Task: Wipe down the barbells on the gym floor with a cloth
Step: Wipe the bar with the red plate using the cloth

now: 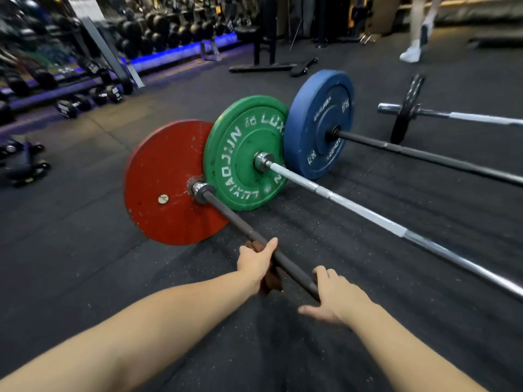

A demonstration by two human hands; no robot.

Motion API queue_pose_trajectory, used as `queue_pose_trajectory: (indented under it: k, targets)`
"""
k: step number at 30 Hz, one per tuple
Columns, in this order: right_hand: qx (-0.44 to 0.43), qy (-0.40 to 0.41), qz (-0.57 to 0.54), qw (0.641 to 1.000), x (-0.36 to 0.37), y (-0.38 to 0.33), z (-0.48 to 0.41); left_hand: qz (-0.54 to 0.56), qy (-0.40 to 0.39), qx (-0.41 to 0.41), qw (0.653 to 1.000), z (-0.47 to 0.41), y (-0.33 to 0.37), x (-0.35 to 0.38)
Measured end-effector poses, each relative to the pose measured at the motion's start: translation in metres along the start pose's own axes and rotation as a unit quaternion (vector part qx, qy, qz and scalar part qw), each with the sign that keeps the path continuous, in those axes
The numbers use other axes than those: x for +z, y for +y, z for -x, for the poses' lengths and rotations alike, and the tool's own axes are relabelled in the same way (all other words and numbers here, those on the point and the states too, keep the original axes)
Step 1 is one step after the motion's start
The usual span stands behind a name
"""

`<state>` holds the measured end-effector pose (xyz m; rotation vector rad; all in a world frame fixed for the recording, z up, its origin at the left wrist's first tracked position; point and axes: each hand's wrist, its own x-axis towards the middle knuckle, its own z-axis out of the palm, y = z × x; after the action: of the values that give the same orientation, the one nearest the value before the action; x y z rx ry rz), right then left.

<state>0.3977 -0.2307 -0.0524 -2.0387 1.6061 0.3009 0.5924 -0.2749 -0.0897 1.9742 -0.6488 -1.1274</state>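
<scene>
Several barbells lie side by side on the black gym floor. The nearest has a dark bar [226, 213] and a red plate [161, 179]. My left hand [256, 263] grips a brown cloth [271, 280] wrapped round this bar, a little way from the plate. My right hand [335, 297] holds the same bar nearer to me, fingers over the top and thumb spread. Beyond it lie a silver bar [368, 215] with a green plate [243, 154], a black bar [424, 155] with a blue plate [318, 123], and a fourth bar [481, 118] with a small black plate [407, 108].
A dumbbell rack [158, 32] with blue lighting runs along the back left. Loose dumbbells [85, 101] sit on the floor at left. A black stand base [263, 66] is at the back. A person's legs in white shoes [411, 53] are at the upper right.
</scene>
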Motion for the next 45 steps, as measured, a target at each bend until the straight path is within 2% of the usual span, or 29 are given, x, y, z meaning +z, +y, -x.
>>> queue_pose_trajectory:
  k: [4, 6, 10, 16, 20, 24, 28, 32, 36, 41, 45]
  targets:
    - [0.081, -0.04, -0.015, 0.996, 0.018, 0.044, 0.05, -0.017, 0.044, -0.013, 0.999, 0.008, 0.006, 0.007]
    - [0.103, 0.0, -0.052, 0.993, 0.027, 0.048, 0.061, 0.039, 0.042, -0.033, 0.998, 0.012, 0.007, 0.013]
    - [0.119, 0.064, -0.04, 0.99, 0.034, 0.042, 0.064, 0.144, 0.025, -0.055, 0.988, -0.045, -0.034, 0.03]
    - [0.118, 0.106, -0.036, 0.987, 0.039, 0.041, 0.066, 0.154, -0.003, -0.018, 0.988, 0.003, -0.006, 0.019]
    - [0.119, 0.107, -0.042, 0.986, 0.04, 0.04, 0.066, 0.18, -0.003, -0.031, 0.983, -0.052, -0.032, 0.035]
    - [0.125, 0.109, -0.033, 0.986, 0.04, 0.041, 0.065, 0.217, -0.067, -0.029, 0.974, -0.023, -0.024, 0.023]
    - [0.124, 0.109, -0.02, 0.986, 0.041, 0.039, 0.065, 0.287, -0.039, -0.053, 0.956, -0.027, -0.022, 0.02]
    - [0.126, 0.115, -0.005, 0.985, 0.042, 0.038, 0.064, 0.336, -0.01, -0.037, 0.941, -0.021, -0.02, 0.036]
    - [0.127, 0.12, -0.001, 0.985, 0.042, 0.036, 0.065, 0.351, 0.063, -0.045, 0.933, -0.029, -0.029, 0.047]
    - [0.129, 0.123, 0.01, 0.984, 0.041, 0.036, 0.066, 0.402, 0.06, -0.054, 0.912, 0.01, -0.021, 0.058]
    - [0.129, 0.127, 0.012, 0.983, 0.042, 0.035, 0.068, 0.369, 0.075, -0.073, 0.923, 0.035, -0.029, 0.072]
